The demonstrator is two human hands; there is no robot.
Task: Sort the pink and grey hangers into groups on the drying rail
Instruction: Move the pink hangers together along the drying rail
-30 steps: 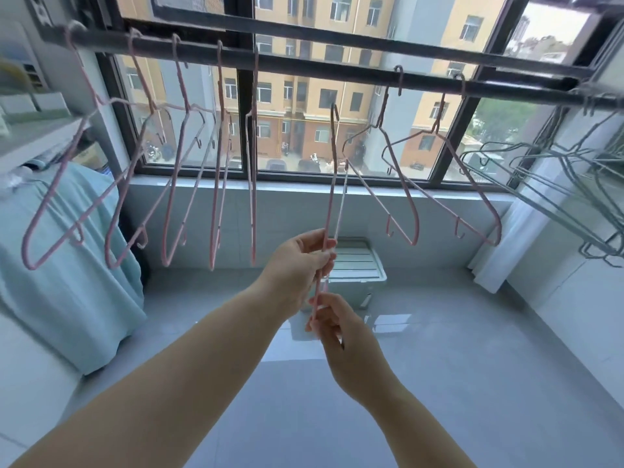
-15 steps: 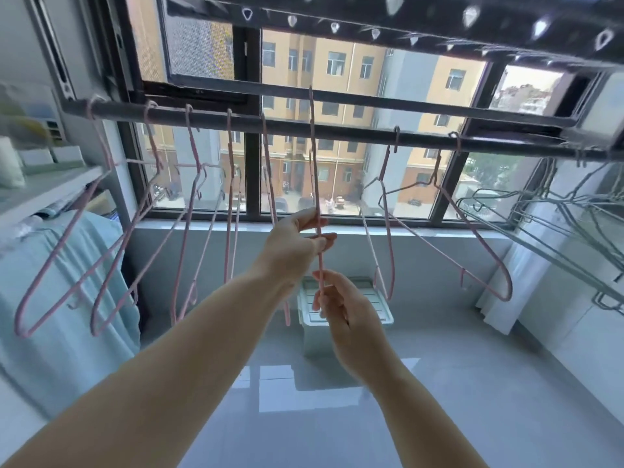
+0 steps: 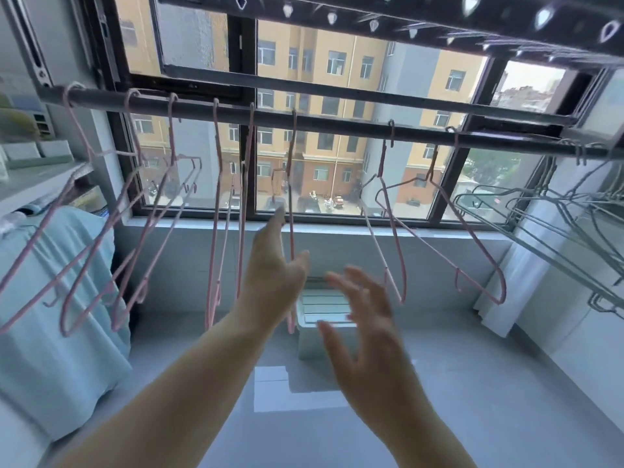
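A dark drying rail (image 3: 337, 125) runs across the window. Several pink hangers (image 3: 135, 231) hang along its left and middle part. One pink hanger (image 3: 291, 184) hangs edge-on at the centre, just right of my left hand (image 3: 273, 278), whose fingers are spread and hold nothing. My right hand (image 3: 364, 336) is open and blurred, lower and to the right, clear of any hanger. Two more pink hangers (image 3: 439, 224) hang right of centre. Several grey hangers (image 3: 553, 217) are bunched at the rail's far right end.
A second rail (image 3: 337, 89) runs higher behind, and a dark rack with clips (image 3: 405, 25) hangs overhead. A white bin (image 3: 324, 319) stands on the tiled floor below the window. Pale blue cloth (image 3: 50, 315) lies at the left under a shelf (image 3: 30, 177).
Both hands lifted the pink hanger they held up to the rail, hooked it at the centre, and let go. The view tilted upward.
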